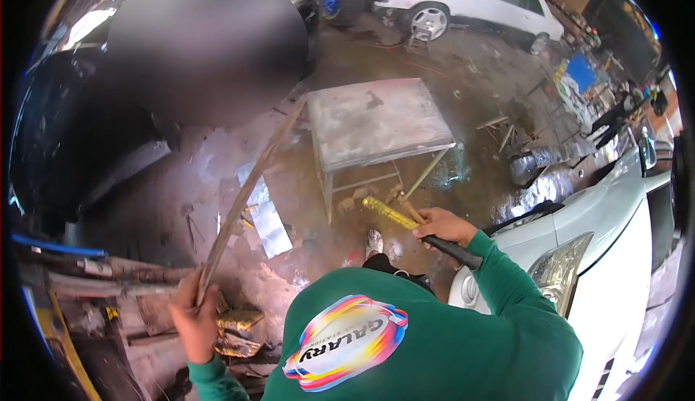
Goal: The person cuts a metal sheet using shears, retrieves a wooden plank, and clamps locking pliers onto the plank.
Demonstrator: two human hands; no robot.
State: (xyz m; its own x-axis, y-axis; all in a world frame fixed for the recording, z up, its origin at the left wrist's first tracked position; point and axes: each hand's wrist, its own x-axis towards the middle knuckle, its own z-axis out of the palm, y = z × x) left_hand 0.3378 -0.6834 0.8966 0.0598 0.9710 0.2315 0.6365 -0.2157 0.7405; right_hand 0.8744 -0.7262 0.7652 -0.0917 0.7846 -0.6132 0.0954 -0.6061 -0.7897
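My left hand (195,315), at the lower left, is closed around the near end of a long, thin brownish strip (250,187). The strip slants up and away, its far end by the table corner; whether it is wood or metal I cannot tell. My right hand (443,227) grips a yellow-and-black stick-shaped tool (391,213) by its middle, the black end pointing back toward my sleeve. A short brown piece (410,208) shows beside the fingers; whether I hold it too is unclear. Beyond the tool stands a worn, whitish metal table (376,122).
A white car front with headlight (565,267) is close at my right. A dark car (79,148) stands at the left, partly behind a blurred patch. A white car (470,3) is at the back. A pale panel (266,216) lies on the wet floor; clutter (242,332) sits lower left.
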